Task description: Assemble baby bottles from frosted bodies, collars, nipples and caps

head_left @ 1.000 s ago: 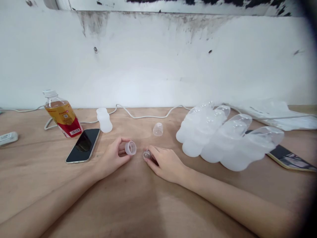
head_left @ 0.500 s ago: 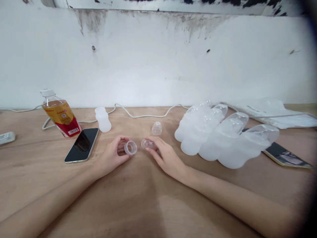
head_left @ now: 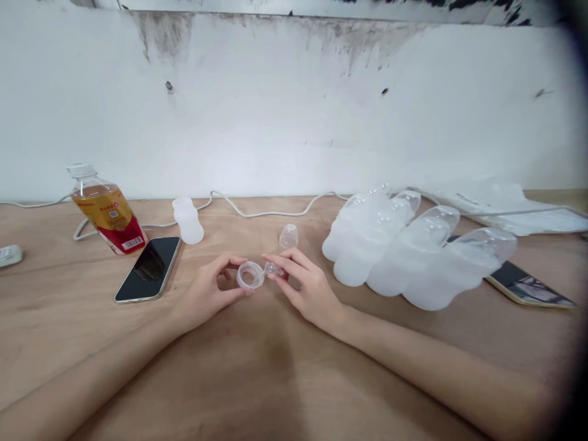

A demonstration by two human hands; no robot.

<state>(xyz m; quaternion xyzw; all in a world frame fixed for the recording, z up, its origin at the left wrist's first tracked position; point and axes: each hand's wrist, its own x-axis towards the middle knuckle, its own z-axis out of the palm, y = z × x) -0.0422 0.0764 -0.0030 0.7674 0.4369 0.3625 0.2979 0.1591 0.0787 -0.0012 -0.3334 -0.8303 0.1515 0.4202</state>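
My left hand (head_left: 209, 291) grips a clear threaded ring (head_left: 250, 275) between thumb and fingers, its opening facing up toward me. Just to its right, a clear soft nipple (head_left: 272, 269) is pinched in the fingertips of my right hand (head_left: 310, 288), its edge close against the ring; whether they touch is hard to tell. Behind my right hand a small clear cap (head_left: 289, 236) stands on the wooden table (head_left: 239, 380). A white, waisted bottle body (head_left: 188, 220) lies beyond my left hand.
Several white bottles with clear caps (head_left: 413, 251) lie clustered at the right, before a plastic bag (head_left: 514, 208). A second phone (head_left: 528, 286) is beside them. On the left are a black phone (head_left: 149, 268) and a drink bottle (head_left: 110, 211). A white cable (head_left: 275, 214) runs along the back.
The ring in my left hand has moved slightly right and tilted its opening more upward. My right hand has turned the nipple, and it is now nearer the ring.
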